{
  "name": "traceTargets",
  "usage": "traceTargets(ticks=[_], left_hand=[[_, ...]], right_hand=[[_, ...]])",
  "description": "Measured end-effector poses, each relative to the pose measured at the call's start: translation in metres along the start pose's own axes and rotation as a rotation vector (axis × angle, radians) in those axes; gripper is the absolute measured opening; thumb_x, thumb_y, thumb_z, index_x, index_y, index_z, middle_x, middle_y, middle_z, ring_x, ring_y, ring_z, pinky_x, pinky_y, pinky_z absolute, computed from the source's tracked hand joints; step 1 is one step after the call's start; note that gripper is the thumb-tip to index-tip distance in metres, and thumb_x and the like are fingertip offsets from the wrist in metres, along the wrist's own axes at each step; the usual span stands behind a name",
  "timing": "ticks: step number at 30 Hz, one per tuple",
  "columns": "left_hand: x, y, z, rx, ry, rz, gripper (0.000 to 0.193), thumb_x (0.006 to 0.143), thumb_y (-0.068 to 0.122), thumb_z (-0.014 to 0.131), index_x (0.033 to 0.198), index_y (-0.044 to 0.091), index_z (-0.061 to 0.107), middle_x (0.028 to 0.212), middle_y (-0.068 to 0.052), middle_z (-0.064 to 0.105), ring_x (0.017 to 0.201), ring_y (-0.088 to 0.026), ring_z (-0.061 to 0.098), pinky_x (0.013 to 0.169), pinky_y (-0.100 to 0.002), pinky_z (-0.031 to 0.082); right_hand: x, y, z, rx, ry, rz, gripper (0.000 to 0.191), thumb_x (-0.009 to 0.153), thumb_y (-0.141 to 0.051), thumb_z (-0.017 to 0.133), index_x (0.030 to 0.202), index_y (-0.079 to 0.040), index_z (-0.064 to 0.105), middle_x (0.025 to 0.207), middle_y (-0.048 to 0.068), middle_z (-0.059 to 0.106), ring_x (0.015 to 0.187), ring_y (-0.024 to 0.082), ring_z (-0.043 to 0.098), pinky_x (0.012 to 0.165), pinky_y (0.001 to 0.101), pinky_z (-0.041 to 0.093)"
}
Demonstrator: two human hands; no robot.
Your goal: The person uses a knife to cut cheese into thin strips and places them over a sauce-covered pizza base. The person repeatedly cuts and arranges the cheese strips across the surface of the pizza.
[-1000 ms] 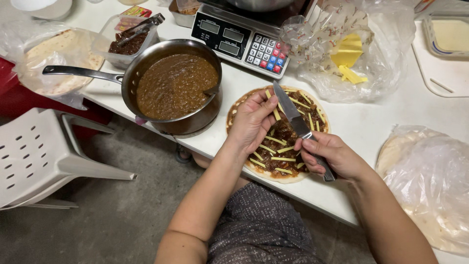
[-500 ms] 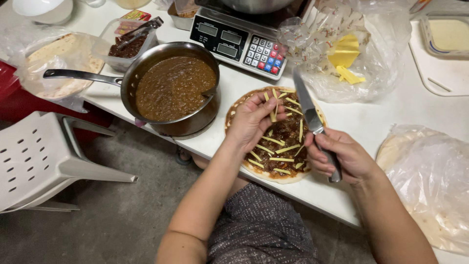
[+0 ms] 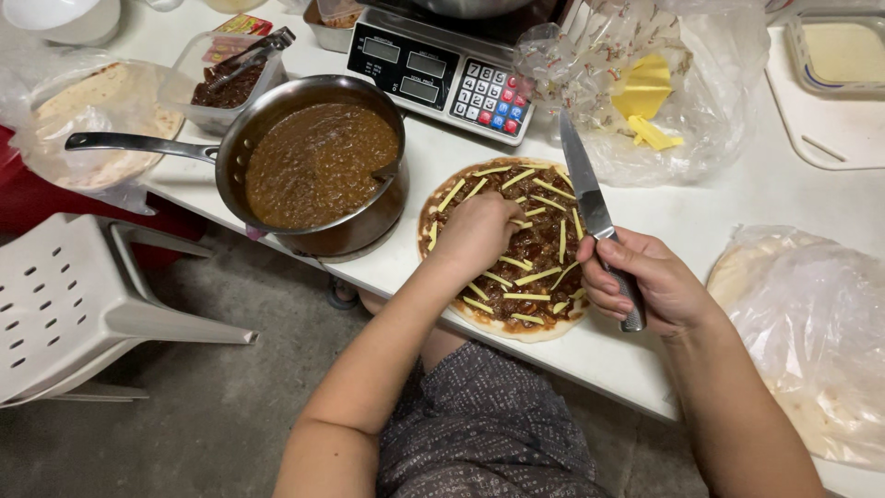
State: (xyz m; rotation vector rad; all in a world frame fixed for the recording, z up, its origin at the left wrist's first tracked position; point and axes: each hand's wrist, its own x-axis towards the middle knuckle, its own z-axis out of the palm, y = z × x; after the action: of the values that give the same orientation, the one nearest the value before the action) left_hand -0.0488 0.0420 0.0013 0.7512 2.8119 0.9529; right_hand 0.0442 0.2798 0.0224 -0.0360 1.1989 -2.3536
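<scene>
left hand (image 3: 475,231) — fingertips curled under | flatbread (image 3: 516,249) part covered | white chair (image 3: 74,304) — cut off left

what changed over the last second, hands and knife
The right hand kept its grip on the knife but lifted the blade off the flatbread, so it now points up toward the scale. The left hand slid from the upper left edge to the middle of the topping. The saucepan and bags stayed put.
</scene>
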Motion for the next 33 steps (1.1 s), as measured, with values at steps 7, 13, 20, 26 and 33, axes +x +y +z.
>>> traceTargets(ticks=[7, 13, 20, 26, 33], left_hand=[[0.0, -0.002, 0.002, 0.021, 0.032, 0.008, 0.02, 0.085, 0.005, 0.072, 0.103, 0.007, 0.08, 0.101, -0.016, 0.072, 0.098, -0.032, 0.07, 0.095, -0.045, 0.055], [0.0, -0.001, 0.0, -0.092, 0.017, -0.046, 0.017, 0.086, 0.009, 0.073, 0.101, 0.01, 0.08, 0.101, -0.014, 0.075, 0.094, -0.029, 0.072, 0.093, -0.043, 0.056], [0.006, -0.013, -0.005, -1.113, -0.029, -0.301, 0.027, 0.103, 0.012, 0.061, 0.125, -0.005, 0.067, 0.108, -0.022, 0.072, 0.096, -0.034, 0.074, 0.084, -0.041, 0.062], [0.002, -0.016, 0.003, -1.868, 0.074, -0.244, 0.043, 0.104, 0.003, 0.047, 0.145, -0.011, 0.045, 0.139, -0.026, 0.058, 0.125, -0.033, 0.062, 0.106, -0.044, 0.055], [0.001, 0.004, 0.022, -1.874, 0.315, -0.161, 0.048, 0.102, -0.003, 0.049, 0.149, -0.007, 0.039, 0.149, -0.024, 0.05, 0.138, -0.032, 0.052, 0.117, -0.042, 0.046]], right_hand=[[0.0, 0.0, 0.0, 0.001, 0.004, -0.002, 0.023, 0.107, -0.02, 0.053, 0.105, 0.002, 0.061, 0.068, 0.005, 0.051, 0.048, 0.011, 0.044, 0.043, 0.0262, 0.037], [0.0, -0.001, -0.003, -0.003, -0.005, -0.019, 0.022, 0.107, -0.019, 0.054, 0.106, 0.002, 0.062, 0.067, 0.005, 0.052, 0.049, 0.012, 0.045, 0.044, 0.0266, 0.038], [0.007, 0.007, 0.0, -0.264, 0.154, 0.025, 0.022, 0.103, -0.021, 0.054, 0.103, -0.002, 0.063, 0.064, 0.002, 0.051, 0.047, 0.011, 0.043, 0.043, 0.0262, 0.036], [0.022, 0.038, 0.027, -0.818, 0.438, 0.021, 0.028, 0.105, -0.031, 0.055, 0.104, -0.004, 0.065, 0.066, 0.004, 0.054, 0.057, 0.016, 0.05, 0.053, 0.0309, 0.04], [0.023, 0.04, 0.047, -1.484, 0.497, -0.15, 0.03, 0.105, -0.031, 0.05, 0.106, -0.003, 0.06, 0.091, 0.023, 0.072, 0.083, 0.041, 0.071, 0.075, 0.0492, 0.055]])
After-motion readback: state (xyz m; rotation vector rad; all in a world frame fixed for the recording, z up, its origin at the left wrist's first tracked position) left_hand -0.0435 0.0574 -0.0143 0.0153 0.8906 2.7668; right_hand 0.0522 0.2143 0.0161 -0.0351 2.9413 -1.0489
